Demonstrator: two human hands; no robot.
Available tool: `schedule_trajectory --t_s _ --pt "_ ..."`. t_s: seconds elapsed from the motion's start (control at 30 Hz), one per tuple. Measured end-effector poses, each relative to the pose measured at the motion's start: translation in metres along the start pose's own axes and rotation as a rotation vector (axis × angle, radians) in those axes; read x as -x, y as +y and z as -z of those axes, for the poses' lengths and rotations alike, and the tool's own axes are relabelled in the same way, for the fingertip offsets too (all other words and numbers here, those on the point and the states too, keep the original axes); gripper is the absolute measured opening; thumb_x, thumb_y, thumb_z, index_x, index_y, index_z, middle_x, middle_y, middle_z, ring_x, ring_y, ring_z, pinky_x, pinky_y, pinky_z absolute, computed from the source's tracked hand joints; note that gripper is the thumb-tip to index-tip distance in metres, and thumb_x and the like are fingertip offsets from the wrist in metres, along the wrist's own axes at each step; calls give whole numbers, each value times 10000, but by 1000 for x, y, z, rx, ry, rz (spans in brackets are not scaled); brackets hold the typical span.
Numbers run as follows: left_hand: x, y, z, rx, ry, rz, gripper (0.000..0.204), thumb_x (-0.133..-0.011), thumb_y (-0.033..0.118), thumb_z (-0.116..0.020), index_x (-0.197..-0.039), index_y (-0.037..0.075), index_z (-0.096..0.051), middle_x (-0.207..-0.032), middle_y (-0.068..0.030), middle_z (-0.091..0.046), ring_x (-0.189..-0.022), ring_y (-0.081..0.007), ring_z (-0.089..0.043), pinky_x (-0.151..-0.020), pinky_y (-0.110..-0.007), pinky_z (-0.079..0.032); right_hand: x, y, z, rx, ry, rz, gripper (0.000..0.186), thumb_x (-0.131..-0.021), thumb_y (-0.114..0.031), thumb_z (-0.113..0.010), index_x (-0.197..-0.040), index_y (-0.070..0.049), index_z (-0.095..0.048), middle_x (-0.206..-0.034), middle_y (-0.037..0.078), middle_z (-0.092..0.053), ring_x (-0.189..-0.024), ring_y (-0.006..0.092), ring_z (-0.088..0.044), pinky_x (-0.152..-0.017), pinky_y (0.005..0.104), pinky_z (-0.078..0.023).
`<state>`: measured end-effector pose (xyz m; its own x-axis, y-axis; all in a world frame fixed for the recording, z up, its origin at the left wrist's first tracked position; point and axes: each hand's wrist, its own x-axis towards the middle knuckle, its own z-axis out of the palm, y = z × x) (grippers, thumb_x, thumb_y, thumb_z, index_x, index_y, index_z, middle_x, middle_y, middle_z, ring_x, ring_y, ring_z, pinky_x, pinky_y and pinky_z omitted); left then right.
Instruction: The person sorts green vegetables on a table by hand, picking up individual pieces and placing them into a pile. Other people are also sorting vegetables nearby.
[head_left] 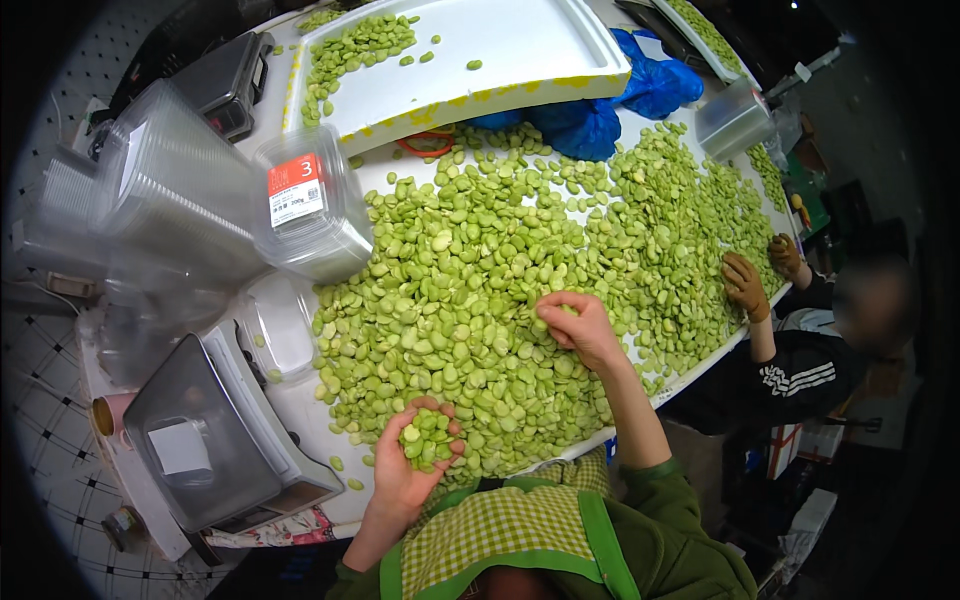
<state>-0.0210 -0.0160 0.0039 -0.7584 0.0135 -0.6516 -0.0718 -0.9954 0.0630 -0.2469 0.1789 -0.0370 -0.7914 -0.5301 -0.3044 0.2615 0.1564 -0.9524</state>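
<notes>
Left hand (pixel 412 462) cups beans (pixel 428 440); right hand (pixel 580 328) rests on the pile (pixel 480 270)

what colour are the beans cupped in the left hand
Pale green, like the pile around them. The beans lie in the cupped left hand, clearest in the head view.

Green sleeves, green-checked apron (pixel 500 530)

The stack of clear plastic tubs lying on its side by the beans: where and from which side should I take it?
Take the stack of clear plastic tubs across its labelled end, by the rim nearest the beans. It lies tipped over with that end facing the pile and nothing on top, so coming from above looks easiest. The left hand is cupping beans and would need emptying first.
</notes>
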Motion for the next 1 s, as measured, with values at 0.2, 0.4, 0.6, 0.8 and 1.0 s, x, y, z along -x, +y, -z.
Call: schedule_trajectory --t_s 0.2,0.4,0.6,0.8,1.0 --pt "-4 -3 -7 -26 0 33 234 -916 251 -442 -1019 69 -549 -1013 -110 -560 -870 -225 -552 -686 -343 -470 30 -1 41 -700 87 -105 156 -937 -231 -568 -928 -80 -532 -856 37 -537 -565 56 -437 -412 167 -298" --pt "-5 -3 -5 -26 7 30 220 -921 252 -451 -1022 85 -553 -1027 -110 -557 -850 -237 -549 -672 -349 -469 45 -2 50 -573 205 -72 145 -949 -238 -557 -922 -108 -498 -935 78 -584 -611 63 -467 -393 149 -293" --pt "-3 -2 -2 -5 24 17 224 -919 246 -449 -1013 71 -550 -1014 -112 -563 -866 -236 -548 -682 -352 -471 45 9 72 -399 359 -80 143 -940 -188 -580 -1041 -95 -541 -807 60 -577 -554 50 -443 -424 173 -317" --pt "-6 -3 -7 -25 28 28 220 -915 246 -456 -1006 68 -548 -1002 -114 -559 -860 -238 -545 -669 -349 -468 22 50 53 798 676 248 122 -888 -83 -602 -989 -26 -638 -914 104 -667 -674 160 -597 -600 296 -479" --pt "-7 -4 -9 -34 25 33 217 -910 241 -460 -1006 67 -547 -996 -119 -560 -859 -239 -545 -669 -349 -470 34 1 -23 686 54 369 191 -902 -114 -598 -1079 -68 -652 -945 75 -670 -826 194 -640 -701 298 -509"
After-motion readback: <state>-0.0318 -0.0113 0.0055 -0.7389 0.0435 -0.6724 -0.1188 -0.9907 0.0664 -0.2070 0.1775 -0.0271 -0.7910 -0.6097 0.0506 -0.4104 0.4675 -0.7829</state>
